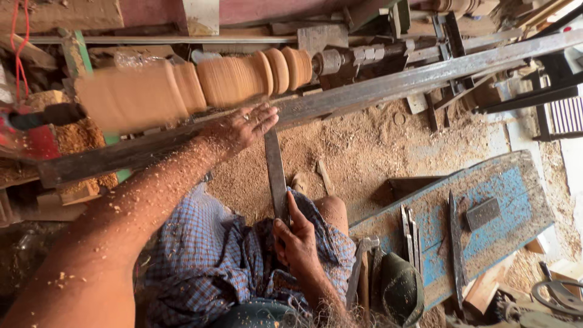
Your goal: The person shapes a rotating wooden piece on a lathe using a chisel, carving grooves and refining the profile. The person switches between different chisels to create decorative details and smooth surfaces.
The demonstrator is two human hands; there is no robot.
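Left hand (243,129) lying flat, pressing chisel (276,176) onto rail (376,90) | right hand (297,243) clenching its handle end | blade meeting spinning wooden spindle (200,85)

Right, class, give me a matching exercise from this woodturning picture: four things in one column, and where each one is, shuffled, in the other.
Things:
1. left hand
2. right hand
3. turned wood piece
4. green cap

Places:
A. beside the blue bench, low in the picture
B. mounted across the lathe, blurred by spinning
C. resting on the metal rail, over the chisel's tip
D. gripping the long chisel near the lap

Pairs: 1-C, 2-D, 3-B, 4-A
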